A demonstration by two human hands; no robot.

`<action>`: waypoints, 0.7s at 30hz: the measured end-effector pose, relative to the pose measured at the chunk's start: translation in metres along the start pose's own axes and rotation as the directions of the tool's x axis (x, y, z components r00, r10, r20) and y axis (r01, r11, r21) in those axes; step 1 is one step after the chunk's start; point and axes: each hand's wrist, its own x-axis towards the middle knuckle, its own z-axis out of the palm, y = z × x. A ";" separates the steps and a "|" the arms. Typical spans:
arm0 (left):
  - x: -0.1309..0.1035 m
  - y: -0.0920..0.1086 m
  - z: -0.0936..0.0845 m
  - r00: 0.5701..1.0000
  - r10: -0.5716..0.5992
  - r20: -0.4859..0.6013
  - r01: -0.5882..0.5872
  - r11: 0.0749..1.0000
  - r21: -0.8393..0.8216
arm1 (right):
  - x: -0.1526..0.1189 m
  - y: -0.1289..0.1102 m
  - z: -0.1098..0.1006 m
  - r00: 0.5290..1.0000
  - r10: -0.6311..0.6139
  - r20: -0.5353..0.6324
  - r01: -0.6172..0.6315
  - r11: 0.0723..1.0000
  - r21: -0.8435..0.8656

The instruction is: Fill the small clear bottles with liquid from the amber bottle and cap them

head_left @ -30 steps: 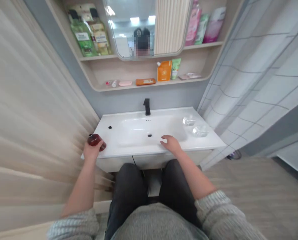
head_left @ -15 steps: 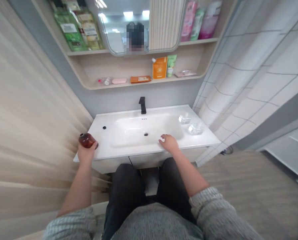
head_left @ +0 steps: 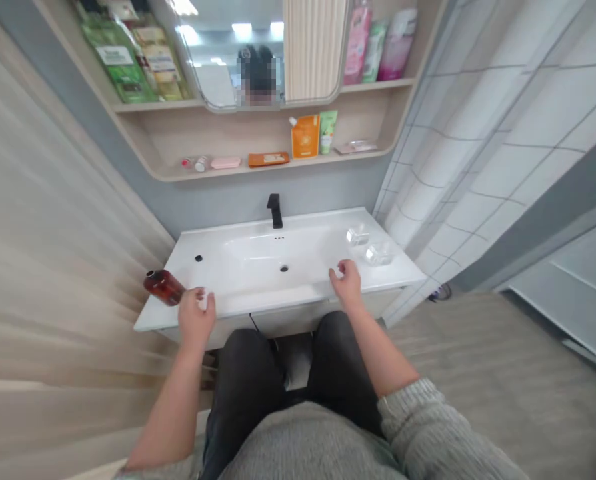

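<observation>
just beside left hand (head_left: 196, 319), brown bottle (head_left: 163, 287) on its side

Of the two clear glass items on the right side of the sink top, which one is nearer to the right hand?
The front glass item; the other glass item sits farther back from the right hand.

Brown bottle (head_left: 163, 288); white sink (head_left: 258, 257); black faucet (head_left: 275, 211).

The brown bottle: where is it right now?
The brown bottle lies on its side at the sink counter's front-left corner, just left of the left hand.
</observation>
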 end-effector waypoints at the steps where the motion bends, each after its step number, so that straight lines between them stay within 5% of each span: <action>1: -0.003 0.012 0.010 0.991 0.112 0.075 -0.112 0.994 -0.008 | 0.000 0.008 -0.009 0.993 0.058 -0.099 -0.060 0.998 -0.011; 4: 0.002 0.044 0.047 0.886 0.376 0.271 -0.374 0.926 -0.062 | 0.006 0.038 -0.039 0.899 0.195 -0.392 -0.234 0.971 -0.054; 7: 0.016 0.060 0.078 0.860 0.392 0.325 -0.405 0.914 -0.031 | 0.020 0.069 -0.066 0.797 0.240 -0.554 -0.341 0.936 -0.086; 12: 0.022 0.058 0.096 0.869 0.309 0.387 -0.369 0.925 0.090 | 0.048 0.097 -0.089 0.834 0.383 -0.398 -0.465 0.875 -0.133; 15: 0.020 0.054 0.095 0.872 0.247 0.422 -0.323 0.939 0.119 | 0.063 0.102 -0.095 0.808 0.502 -0.310 -0.561 0.816 -0.141; 18: 0.021 0.055 0.094 0.870 0.219 0.443 -0.303 0.944 0.130 | 0.068 0.096 -0.092 0.792 0.536 -0.292 -0.589 0.797 -0.137; 21: 0.022 0.057 0.096 0.886 0.193 0.421 -0.269 0.955 0.129 | 0.057 0.072 -0.068 0.869 0.447 -0.212 -0.472 0.877 -0.087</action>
